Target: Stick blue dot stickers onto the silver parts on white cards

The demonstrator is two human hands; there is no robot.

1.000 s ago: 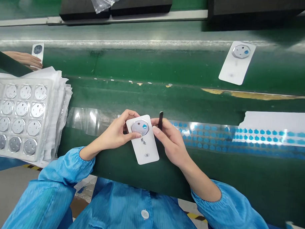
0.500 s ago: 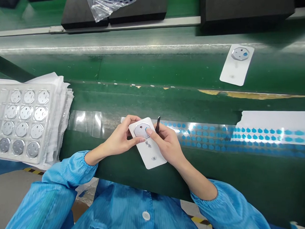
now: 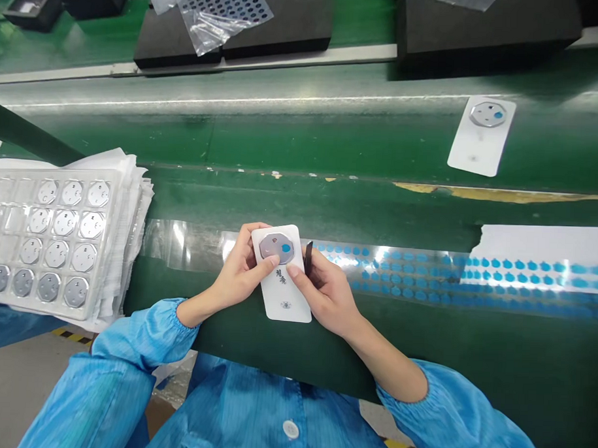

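Observation:
Between my hands is a white card [image 3: 287, 303] with rounded corners and dark printed marks. A silver octagonal plate [image 3: 271, 241] lies on its upper part, with a blue dot [image 3: 285, 248] at the plate's right. My left hand [image 3: 246, 264] grips the card's left edge, its thumb over the plate's lower edge. My right hand [image 3: 326, 287] is closed around a slim black tool [image 3: 308, 257] that points up. Its thumb rests on the card's right side, below the plate. The fingers behind the card are hidden.
A clear strip with blue dots [image 3: 400, 270] runs rightward, partly over white paper [image 3: 548, 242]. Left, a clear tray [image 3: 105, 243] of silver octagonal plates sits on stacked papers [image 3: 137, 225]. Another card [image 3: 478, 152] lies farther back right. Black blocks [image 3: 281, 27] stand along the back.
The card has turned more upright. My right thumb has moved off the blue dot down to the card's edge, and the dot now shows fully. The whole view has shifted slightly.

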